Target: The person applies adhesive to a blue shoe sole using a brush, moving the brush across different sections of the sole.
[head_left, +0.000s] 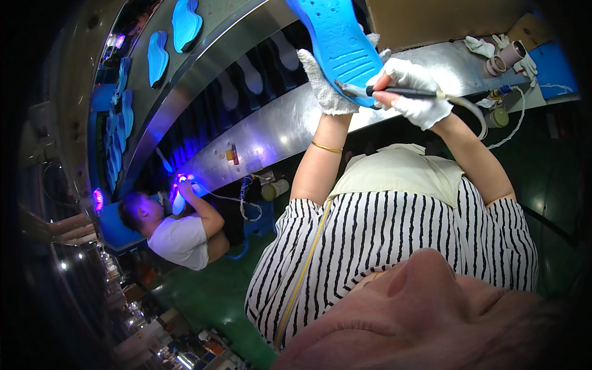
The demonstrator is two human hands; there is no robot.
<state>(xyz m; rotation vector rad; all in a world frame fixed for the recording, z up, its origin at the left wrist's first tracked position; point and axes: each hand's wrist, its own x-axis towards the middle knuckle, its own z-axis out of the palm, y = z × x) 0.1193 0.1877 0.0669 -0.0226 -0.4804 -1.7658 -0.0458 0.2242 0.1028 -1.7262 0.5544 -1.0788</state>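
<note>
the person in the striped shirt [394, 228] holds a blue sole [336, 46] up over the near side of a long metal ledge [271, 114], its narrow end toward the body and its far end running out at the top of view. their left hand [327, 86], in a pale knitted glove, is grasping it from below: the thumb lies along the left edge, and gloved fingertips peek past the right edge. i can't see the rest of those fingers behind the sole.

their right hand [410, 92], gloved in white with bare tips at thumb and forefinger, pinches a brush [419, 94] by its black handle, pen-fashion. the bristles seem to rest on the sole's near end, where ridges cross it. from the back of the handle a pale hose [472, 108] curves down past the right forearm.

across the ledge from them, more blue soles lie along a dark belt [139, 68], two of them singly near the top. off to the left, a co-worker in a white top [182, 243] sits bent over a purple glow. at the ledge's right end, loose white gloves [480, 46] lie beside a pinkish cylinder [510, 54], near a blue sheet [557, 69].
</note>
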